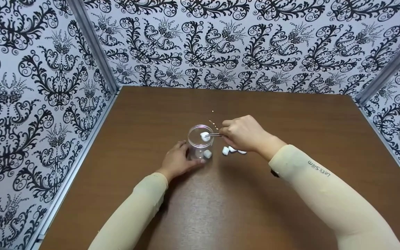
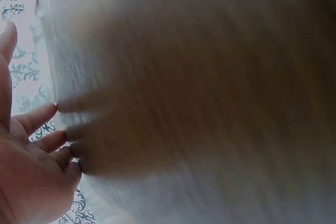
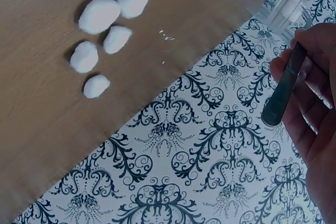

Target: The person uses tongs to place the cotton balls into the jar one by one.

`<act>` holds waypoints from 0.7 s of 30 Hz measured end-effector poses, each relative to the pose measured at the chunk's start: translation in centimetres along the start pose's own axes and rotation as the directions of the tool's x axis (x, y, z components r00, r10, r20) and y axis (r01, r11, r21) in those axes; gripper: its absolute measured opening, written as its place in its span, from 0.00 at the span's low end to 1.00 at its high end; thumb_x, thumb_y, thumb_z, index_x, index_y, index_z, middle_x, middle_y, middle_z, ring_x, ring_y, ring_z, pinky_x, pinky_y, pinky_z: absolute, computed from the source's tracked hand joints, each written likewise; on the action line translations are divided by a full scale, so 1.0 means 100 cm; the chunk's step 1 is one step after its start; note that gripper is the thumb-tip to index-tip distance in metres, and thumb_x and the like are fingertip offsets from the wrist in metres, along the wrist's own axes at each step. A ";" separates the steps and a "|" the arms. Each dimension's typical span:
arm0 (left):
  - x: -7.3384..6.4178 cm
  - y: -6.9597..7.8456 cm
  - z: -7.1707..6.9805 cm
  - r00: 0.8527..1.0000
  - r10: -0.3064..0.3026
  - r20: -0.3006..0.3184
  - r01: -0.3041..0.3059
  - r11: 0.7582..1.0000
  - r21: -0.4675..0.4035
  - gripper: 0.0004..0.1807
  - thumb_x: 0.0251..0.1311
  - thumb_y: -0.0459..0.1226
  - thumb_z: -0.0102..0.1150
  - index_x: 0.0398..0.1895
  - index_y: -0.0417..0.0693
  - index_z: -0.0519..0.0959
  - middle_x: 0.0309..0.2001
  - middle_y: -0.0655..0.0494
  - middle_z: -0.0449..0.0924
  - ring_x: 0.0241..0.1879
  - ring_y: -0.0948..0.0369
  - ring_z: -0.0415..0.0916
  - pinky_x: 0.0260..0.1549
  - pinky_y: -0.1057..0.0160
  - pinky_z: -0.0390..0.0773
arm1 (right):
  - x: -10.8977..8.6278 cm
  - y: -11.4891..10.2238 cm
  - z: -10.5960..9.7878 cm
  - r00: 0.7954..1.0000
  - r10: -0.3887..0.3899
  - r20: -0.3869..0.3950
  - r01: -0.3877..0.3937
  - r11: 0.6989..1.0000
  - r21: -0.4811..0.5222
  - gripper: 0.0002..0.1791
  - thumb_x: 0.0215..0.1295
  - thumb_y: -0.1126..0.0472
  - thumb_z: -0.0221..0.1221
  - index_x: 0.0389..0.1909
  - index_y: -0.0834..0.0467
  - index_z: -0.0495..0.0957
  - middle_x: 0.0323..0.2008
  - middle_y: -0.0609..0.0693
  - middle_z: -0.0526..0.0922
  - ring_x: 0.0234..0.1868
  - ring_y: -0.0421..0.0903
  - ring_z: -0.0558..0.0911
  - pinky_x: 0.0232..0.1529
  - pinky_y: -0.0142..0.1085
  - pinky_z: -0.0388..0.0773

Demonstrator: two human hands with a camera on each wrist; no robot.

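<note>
A clear jar (image 1: 196, 146) stands upright near the table's middle with a cotton ball (image 1: 207, 154) inside. My left hand (image 1: 178, 162) curves round its lower left side, thumb in front; in the left wrist view I cannot make out the jar, only the fingers (image 2: 39, 119) low by the table. My right hand (image 1: 244, 133) pinches metal tweezers (image 3: 283, 87) whose tips hold another cotton ball (image 1: 205, 136) at the jar's mouth. Beside the jar, partly hidden under the right hand, lie several loose cotton balls (image 3: 100, 16).
The brown table (image 1: 144, 114) runs back to a wall (image 1: 221, 45) papered in black and white scrolls. Grey metal posts (image 1: 94, 45) mark the corners. Small bright specks (image 1: 214, 124) show on the table just behind the jar.
</note>
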State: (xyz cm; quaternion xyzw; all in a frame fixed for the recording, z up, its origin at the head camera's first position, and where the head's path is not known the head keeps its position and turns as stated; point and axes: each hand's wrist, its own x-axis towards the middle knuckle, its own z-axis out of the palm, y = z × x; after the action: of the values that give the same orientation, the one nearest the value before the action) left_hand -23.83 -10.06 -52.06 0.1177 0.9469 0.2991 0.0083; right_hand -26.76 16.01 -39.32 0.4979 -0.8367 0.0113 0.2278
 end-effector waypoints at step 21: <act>0.000 0.001 0.000 1.000 0.001 0.011 -0.001 1.000 -0.013 0.52 0.46 0.68 0.68 0.71 0.49 0.70 0.70 0.44 0.65 0.67 0.44 0.64 0.64 0.46 0.63 | -0.082 0.035 -0.006 0.991 0.131 -0.001 -0.131 0.991 -0.020 0.02 0.56 0.59 0.65 0.29 0.53 0.84 0.23 0.45 0.72 0.14 0.44 0.68 0.12 0.43 0.65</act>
State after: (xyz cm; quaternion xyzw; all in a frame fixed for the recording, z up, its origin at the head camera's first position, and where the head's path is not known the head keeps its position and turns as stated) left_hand -23.79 -10.00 -52.05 0.1199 0.9448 0.3047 0.0139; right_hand -26.18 24.66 -41.31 0.4396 -0.8677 0.0179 0.2313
